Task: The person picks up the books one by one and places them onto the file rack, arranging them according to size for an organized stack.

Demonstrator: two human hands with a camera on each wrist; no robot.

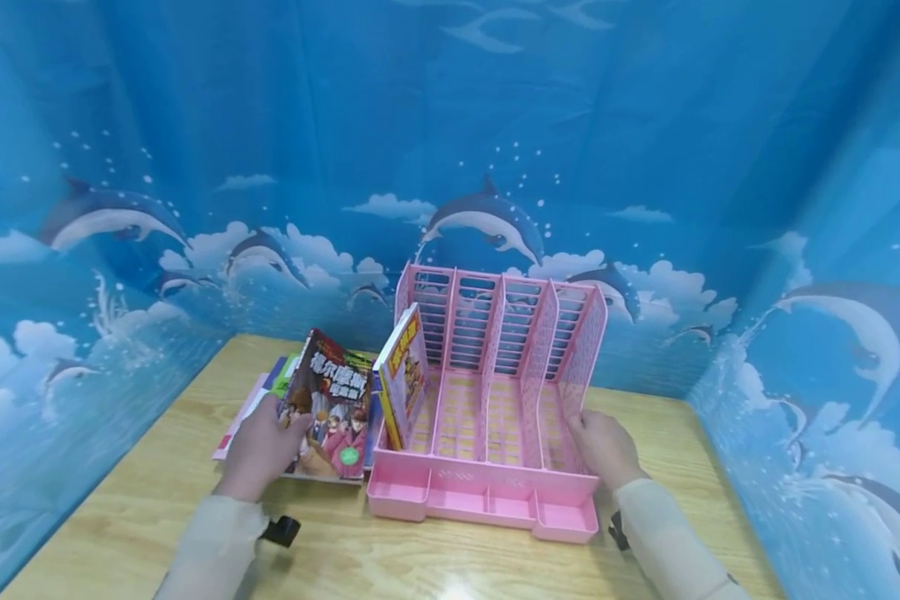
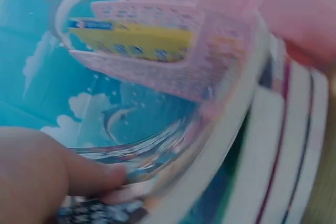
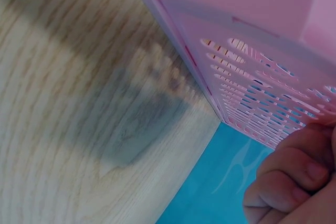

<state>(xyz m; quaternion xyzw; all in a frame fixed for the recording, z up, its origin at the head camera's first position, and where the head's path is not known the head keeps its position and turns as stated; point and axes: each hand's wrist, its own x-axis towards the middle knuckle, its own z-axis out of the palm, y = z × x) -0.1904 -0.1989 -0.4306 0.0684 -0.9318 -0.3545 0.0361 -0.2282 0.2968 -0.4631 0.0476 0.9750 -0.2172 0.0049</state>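
My left hand (image 1: 261, 443) pinches the left edge of a dark-covered comic book (image 1: 339, 400) on top of a stack of books. In the left wrist view, this book's pages (image 2: 142, 163) look bent and blurred, and its lifted side leaves the books below (image 2: 286, 150). To the right stands a pink book rack (image 1: 487, 477) with upright dividers. One yellow-and-purple book (image 1: 408, 375) stands in its leftmost slot. My right hand (image 1: 606, 446) grips the front edge of the rack's right side panel (image 3: 247, 77), its fingers curled on the outer side.
Small open trays (image 1: 457, 500) run along the rack's front. Everything stands on a light wood table (image 1: 330, 550). A blue dolphin-print curtain (image 1: 330, 167) closes off the back and both sides. The stacked books lie close against the rack's left side.
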